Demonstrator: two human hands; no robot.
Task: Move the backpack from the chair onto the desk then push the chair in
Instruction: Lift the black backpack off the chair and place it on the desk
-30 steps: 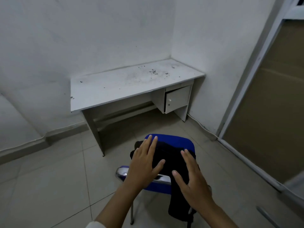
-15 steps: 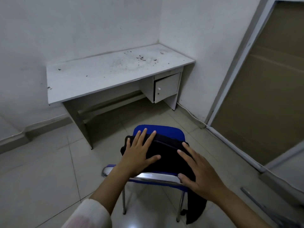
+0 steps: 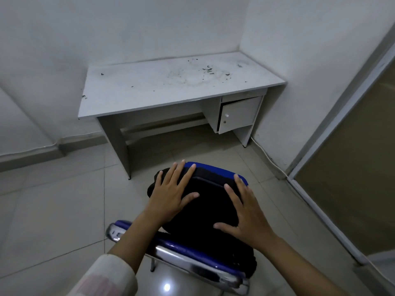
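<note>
A black backpack (image 3: 205,201) lies on the blue seat of a chair (image 3: 215,169) with a chrome back rail, just in front of me. My left hand (image 3: 173,193) rests flat on the bag's left side, fingers spread. My right hand (image 3: 245,212) lies flat on its right side, fingers spread as well. Neither hand has closed around the bag. Part of the bag hangs over the chair's back at the lower right. The white desk (image 3: 149,90) stands beyond the chair in the room's corner, its top bare apart from dark specks.
A small cabinet door (image 3: 237,115) hangs under the desk's right end. White walls close the desk in behind and on the right. A framed brown door panel (image 3: 352,167) stands at the right. A white cable (image 3: 269,157) runs along the right wall's base. The floor is pale tile.
My view has shifted and come closer to the chair. Both hands have settled lower and flatter onto the backpack, the right one sliding further up its right side.
</note>
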